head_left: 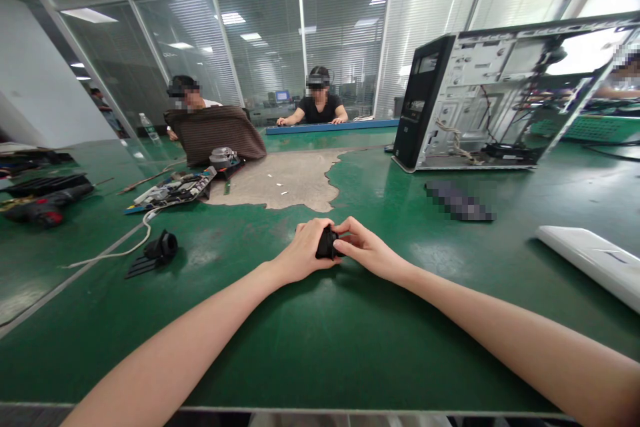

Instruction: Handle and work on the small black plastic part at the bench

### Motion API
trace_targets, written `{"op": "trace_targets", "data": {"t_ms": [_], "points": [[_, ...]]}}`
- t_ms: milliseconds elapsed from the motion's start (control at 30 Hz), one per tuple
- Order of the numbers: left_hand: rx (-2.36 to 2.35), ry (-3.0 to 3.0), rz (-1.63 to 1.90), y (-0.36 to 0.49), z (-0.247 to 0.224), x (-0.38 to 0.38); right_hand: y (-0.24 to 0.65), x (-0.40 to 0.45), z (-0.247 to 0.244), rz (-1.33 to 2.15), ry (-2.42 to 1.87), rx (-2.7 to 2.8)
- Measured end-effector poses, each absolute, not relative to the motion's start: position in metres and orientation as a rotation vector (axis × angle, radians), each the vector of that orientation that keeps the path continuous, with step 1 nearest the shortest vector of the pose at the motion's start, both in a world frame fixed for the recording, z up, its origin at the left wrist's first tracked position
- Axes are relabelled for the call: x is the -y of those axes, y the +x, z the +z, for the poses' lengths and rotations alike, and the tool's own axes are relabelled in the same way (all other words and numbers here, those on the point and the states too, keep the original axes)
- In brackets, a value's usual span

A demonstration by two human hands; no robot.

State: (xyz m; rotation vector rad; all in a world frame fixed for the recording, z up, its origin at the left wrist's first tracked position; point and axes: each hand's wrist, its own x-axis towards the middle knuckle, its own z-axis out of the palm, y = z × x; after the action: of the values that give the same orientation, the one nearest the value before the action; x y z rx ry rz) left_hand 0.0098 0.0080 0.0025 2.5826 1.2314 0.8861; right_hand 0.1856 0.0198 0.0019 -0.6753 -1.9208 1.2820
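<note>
Between my two hands, low over the green tabletop (pixel 310 347), is a small black part (pixel 326 244) whose exact kind I cannot make out. My left hand (pixel 303 250) wraps round it from the left. From the other side, the thumb and fingers of my right hand (pixel 367 248) pinch its right end, which looks round. Much of the part is hidden by my fingers. To the left on the table lies another black piece (pixel 161 247) with a round collar and flat slats.
An open computer case (pixel 430 107) stands at the right behind a pixelated dark object (pixel 457 200) and a white slab (pixel 590 257). Left are a circuit board (pixel 173 192), a cable (pixel 110 255) and a power drill (pixel 50 203). Two people sit across the table; a brown cloth-like item (pixel 217 133) stands there.
</note>
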Motion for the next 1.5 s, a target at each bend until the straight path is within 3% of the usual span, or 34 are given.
{"op": "trace_targets", "data": {"t_ms": [1133,1500], "points": [[-1.234,2.595,0.868,0.0087,0.0017,-0.0079,0.1880,-0.0210,0.0022,1.400,-0.581,1.905],[-1.223,2.597,0.879,0.0090,0.0031,-0.0079,0.1840,-0.0202,0.0030,1.265,-0.690,1.918]]}}
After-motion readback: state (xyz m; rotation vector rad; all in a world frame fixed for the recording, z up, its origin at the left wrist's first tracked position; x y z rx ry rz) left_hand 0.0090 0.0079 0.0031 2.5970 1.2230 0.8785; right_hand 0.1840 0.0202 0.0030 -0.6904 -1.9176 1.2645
